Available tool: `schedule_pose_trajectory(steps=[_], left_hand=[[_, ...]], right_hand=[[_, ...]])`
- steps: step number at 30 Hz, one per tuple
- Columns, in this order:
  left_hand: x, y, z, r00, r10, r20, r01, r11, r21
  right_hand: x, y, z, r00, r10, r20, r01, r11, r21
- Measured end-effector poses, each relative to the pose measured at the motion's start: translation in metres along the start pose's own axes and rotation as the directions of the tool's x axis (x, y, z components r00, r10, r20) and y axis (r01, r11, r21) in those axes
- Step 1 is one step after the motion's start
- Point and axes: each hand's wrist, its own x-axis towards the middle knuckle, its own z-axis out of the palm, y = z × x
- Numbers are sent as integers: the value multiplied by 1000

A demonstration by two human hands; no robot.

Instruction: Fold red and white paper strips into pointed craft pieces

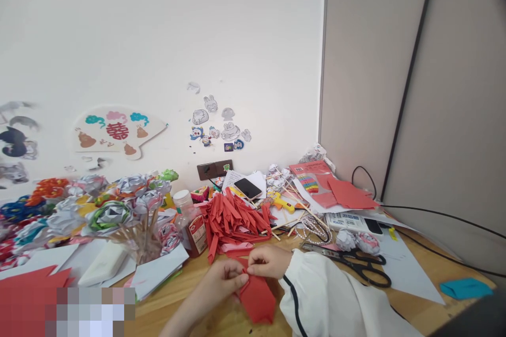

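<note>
A sheet of red paper (258,297), partly folded, hangs below my two hands near the front of the wooden table. My left hand (225,280) pinches its upper left edge between thumb and fingers. Close beside it, my right hand (271,261) grips the paper's top, the fingertips of both hands almost touching. Fingers cover the fold itself, so its shape there is hidden. Just beyond my hands lies a heap of folded red paper strips (233,221), with a pink folded piece (236,247) at its near edge.
Left stand paper flowers on sticks (114,218), a jar (192,226) and a white box (103,262). Behind the heap lie a phone (247,188) and a yellow glue gun (282,202). Black scissors (356,263), crumpled paper, red sheets (350,193) and a blue folded paper (466,288) are right.
</note>
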Motion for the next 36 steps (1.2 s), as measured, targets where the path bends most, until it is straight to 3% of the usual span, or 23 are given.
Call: schedule_pose_trajectory(steps=[3,11,18,27,36], left_hand=[[2,-2,-1,996,-30,-80,27,999,-36],[5,-6,4,983,-47,-175,40,998,-44],[6,-4,4,988,-41,-148,36,999,-40],[12,-10,2,980,34,-196,-43,998,-41],[9,-6,0,979,44,-200,-33,998,58]], right_hand=[[1,-1,1,997,13,-78,-17,999,-44],[1,-1,5,994,11,-106,-24,992,-121],[2,-1,6,991,47,-125,-60,993,-103],[5,-1,13,978,81,-192,-78,997,23],[1,4,15,991,107,-78,-96,987,129]])
